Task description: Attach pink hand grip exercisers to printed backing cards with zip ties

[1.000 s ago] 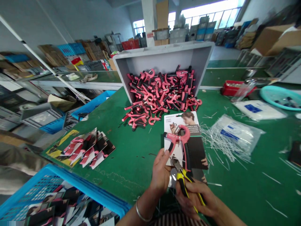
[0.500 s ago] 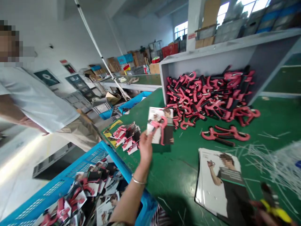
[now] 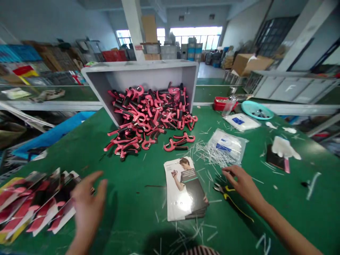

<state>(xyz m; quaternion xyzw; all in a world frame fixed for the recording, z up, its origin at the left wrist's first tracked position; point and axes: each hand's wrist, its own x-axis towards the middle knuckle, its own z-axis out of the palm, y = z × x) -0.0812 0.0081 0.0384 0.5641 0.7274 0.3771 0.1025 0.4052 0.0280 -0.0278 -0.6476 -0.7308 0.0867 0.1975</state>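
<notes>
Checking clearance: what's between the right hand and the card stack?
In the head view, yellow-handled pliers lie just off the right hand, tips toward the card stack, with loose white plastic strands on the green mat.

"F" on grey crate (image 3: 300, 86); print on cards (image 3: 183, 189) unreadable

Bright warehouse windows (image 3: 196, 37) beyond a white concrete pillar (image 3: 132, 32)
</notes>
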